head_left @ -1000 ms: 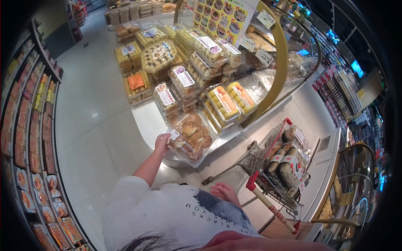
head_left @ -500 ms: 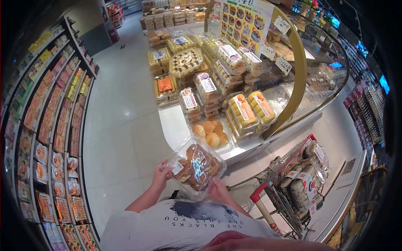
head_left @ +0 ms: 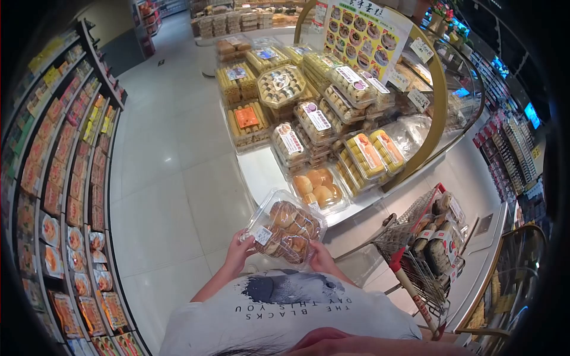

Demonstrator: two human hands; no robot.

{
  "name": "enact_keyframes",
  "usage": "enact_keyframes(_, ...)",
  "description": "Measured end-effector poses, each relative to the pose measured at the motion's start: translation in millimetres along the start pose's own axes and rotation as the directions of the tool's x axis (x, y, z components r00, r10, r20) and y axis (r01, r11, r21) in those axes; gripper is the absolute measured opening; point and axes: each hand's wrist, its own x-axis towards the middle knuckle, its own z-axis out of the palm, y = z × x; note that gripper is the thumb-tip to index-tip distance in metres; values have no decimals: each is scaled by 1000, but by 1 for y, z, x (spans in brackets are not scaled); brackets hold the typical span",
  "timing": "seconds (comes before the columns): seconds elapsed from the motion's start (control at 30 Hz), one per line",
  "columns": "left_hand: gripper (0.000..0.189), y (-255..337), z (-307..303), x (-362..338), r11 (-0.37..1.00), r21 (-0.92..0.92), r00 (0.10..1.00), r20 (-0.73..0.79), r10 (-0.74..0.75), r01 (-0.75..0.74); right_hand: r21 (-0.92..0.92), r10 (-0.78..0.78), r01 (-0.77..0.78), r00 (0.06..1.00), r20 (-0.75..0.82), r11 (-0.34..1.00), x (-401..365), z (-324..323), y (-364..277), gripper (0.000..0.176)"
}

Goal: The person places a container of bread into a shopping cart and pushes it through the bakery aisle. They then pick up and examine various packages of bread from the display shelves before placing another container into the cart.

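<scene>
I hold a clear plastic clamshell of brown pastries (head_left: pixel 286 228) in front of my chest, tilted, with a small white label at its left corner. My left hand (head_left: pixel 239 250) grips its left edge and my right hand (head_left: pixel 321 257) supports its right underside. Just beyond it, on the white display counter (head_left: pixel 256 172), lies a clear box of round golden buns (head_left: pixel 318 188). Behind the buns stand stacked boxes of yellow cakes (head_left: pixel 369 154) and other labelled pastry boxes (head_left: pixel 289 142).
A wire shopping cart (head_left: pixel 423 249) with a red handle, loaded with packaged goods, stands at my right. Shelves of packaged snacks (head_left: pixel 65 196) line the left side of the tiled aisle (head_left: pixel 160 202). A curved glass bakery case (head_left: pixel 451 101) rises behind the display.
The pastry box came off the counter display and down to my chest. My right hand rose to hold it too. The view swung slightly, with the cart now further right.
</scene>
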Motion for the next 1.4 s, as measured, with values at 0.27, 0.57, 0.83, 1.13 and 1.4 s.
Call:
enact_keyframes(0.27, 46, 44, -79, 15, 999, -10, 999, 24, -42, 42, -63, -85, 84, 996, -18, 995, 48, 64, 37, 34)
enact_keyframes(0.57, 45, 51, -95, 34, 989, -126, 996, 58, -71, 78, -156, -155, 136, 981, -114, 978, 66, 88, 28, 41)
enact_keyframes(0.83, 47, 93, -65, 80, 1000, -28, 998, -63, 1, -2, -87, -103, 101, 995, -18, 991, 122, 94, -7, 36)
enact_keyframes(1.13, 54, 104, -60, 121, 988, 142, 968, -251, -21, 58, 59, 161, -154, 975, -151, 986, 179, 74, -17, 36)
enact_keyframes(1.4, 52, 115, -98, 186, 978, 81, 964, -200, -174, 193, -523, -511, -360, 137, -849, 773, 136, 0, -38, 58)
